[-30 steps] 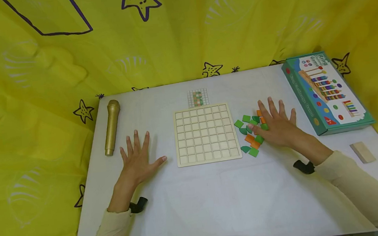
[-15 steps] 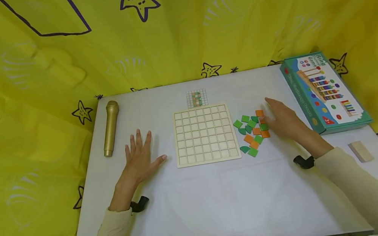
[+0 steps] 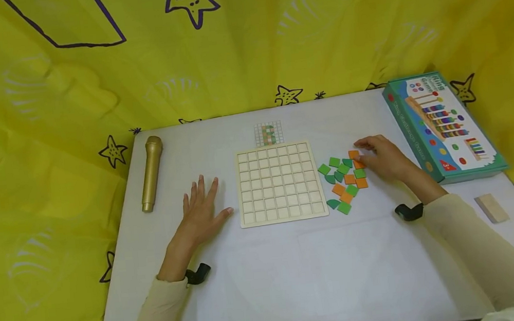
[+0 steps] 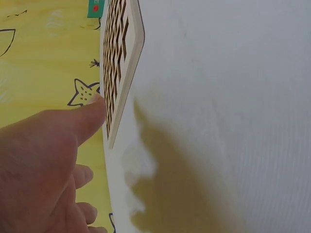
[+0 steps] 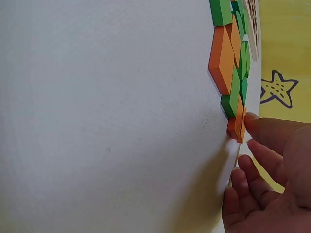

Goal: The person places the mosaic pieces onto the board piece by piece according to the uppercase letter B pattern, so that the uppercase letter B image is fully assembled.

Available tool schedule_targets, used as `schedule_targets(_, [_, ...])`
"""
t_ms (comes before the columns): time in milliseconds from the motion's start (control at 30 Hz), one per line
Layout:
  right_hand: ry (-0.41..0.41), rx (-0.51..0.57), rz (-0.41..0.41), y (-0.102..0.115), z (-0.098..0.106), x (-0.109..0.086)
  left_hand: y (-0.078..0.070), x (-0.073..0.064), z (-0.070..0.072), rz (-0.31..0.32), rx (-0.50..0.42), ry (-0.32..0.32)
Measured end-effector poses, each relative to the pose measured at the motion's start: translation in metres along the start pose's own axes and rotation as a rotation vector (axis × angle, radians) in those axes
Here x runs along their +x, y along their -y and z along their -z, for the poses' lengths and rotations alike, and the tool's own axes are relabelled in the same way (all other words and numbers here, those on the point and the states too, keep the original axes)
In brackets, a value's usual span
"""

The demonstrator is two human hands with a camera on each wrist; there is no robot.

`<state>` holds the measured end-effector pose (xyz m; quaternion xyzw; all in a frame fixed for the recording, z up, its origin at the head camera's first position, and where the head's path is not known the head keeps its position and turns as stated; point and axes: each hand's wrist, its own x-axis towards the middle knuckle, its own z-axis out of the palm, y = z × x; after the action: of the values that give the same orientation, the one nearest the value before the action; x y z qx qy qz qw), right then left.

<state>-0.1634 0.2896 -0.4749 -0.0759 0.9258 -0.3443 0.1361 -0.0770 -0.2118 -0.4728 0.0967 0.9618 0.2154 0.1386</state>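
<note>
Orange tiles point(image 3: 353, 154) just beside the narrowly parted right grip point(image 3: 384, 158), the wide-spread left grip point(image 3: 200, 218) well apart from them.

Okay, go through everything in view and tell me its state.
Board: flat, unfilled
Tiles: loose, clustered beside it
Left hand: open, spread
Right hand: loosely bent, at the tiles
Pattern card: flat, face up
Box: closed, lying flat
Microphone: lying down
Wood block: lying flat

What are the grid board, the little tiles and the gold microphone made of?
The grid board looks like bare, matte wood: pale tan, with brown cut edges. The little tiles seem smooth, painted wood or plastic: solid colour, even on their edges. The gold microphone has a metallic shine, but could be metal or painted plastic.
</note>
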Motion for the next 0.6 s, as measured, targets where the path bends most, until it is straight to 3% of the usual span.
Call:
schedule_targets(267, [0.036,-0.017,-0.017,0.000,0.002,0.007,-0.008,0.007,-0.009,-0.036,-0.022,0.038])
schedule_targets(600, [0.085,-0.004,-0.072,0.000,0.006,0.022,-0.013,0.015,-0.013,-0.061,0.042,0.098])
